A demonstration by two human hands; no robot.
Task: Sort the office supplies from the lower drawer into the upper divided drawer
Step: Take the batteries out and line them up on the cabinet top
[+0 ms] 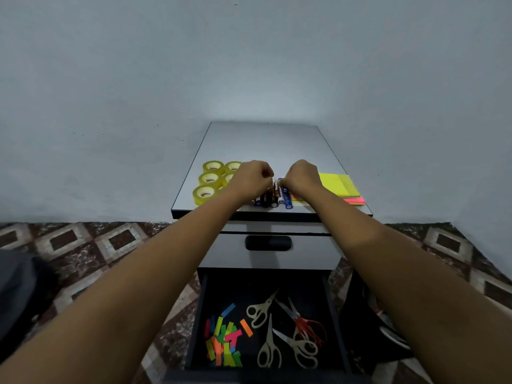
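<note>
Both hands are over a cluster of batteries (273,199) on the grey cabinet top (263,145). My left hand (250,176) has curled fingers just left of the batteries; whether it holds one is hidden. My right hand (300,174) pinches the top of a battery standing in the cluster. Several yellow tape rolls (209,178) sit at the left, and yellow sticky notes (339,184) over a pink pad (356,200) at the right. The lower drawer (199,317) is open below, holding several scissors (285,331) and coloured paper strips (224,339).
The upper drawer front (313,252) with its dark handle slot (268,243) is closed above the open one. A patterned tile floor (83,250) surrounds the cabinet, which stands against a pale wall. A dark shape (16,289) lies at the left edge.
</note>
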